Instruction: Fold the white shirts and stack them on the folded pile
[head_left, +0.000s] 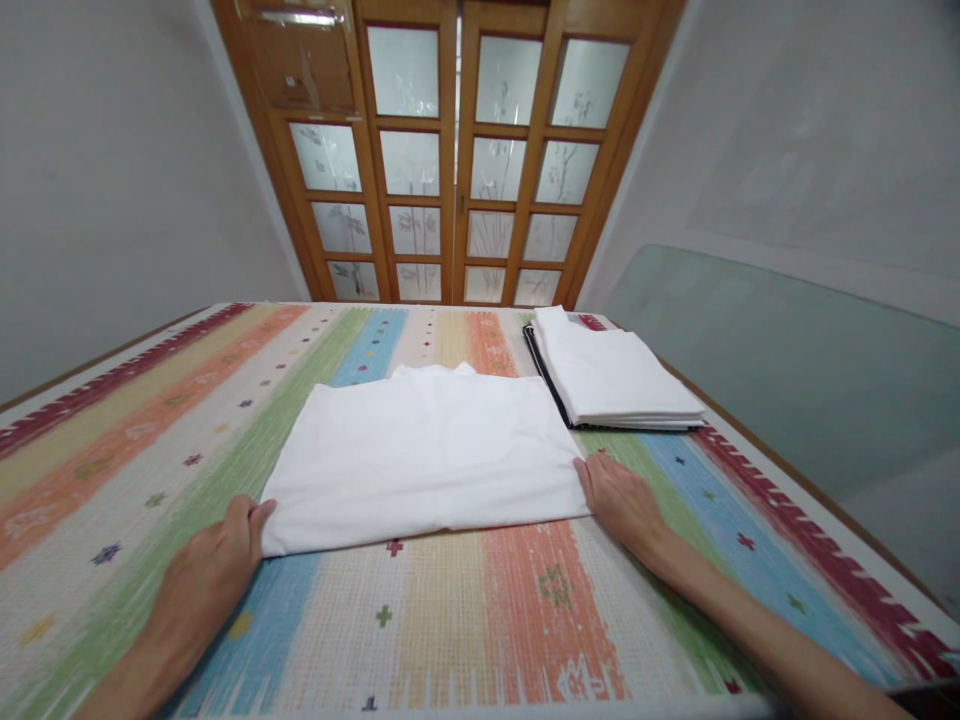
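Note:
A white shirt (pixel 427 455) lies folded into a wide, flat shape on the striped cloth in the middle of the table. A small raised bit, like a collar, shows at its far edge. My left hand (pixel 217 550) pinches its near left corner between thumb and fingers. At the near right corner, my right hand (pixel 619 495) is closed on the fabric in the same way. Slight creases run along the near edge between the hands. Just beyond my right hand sits a stack of folded white clothes (pixel 622 375), with a black piece showing beneath.
A striped, patterned cloth (pixel 450 620) in several colours covers the table. Wooden doors (pixel 454 160) with frosted panes stand behind its far edge. Pale walls rise at both sides, and a greenish panel (pixel 787 350) borders the table on the right.

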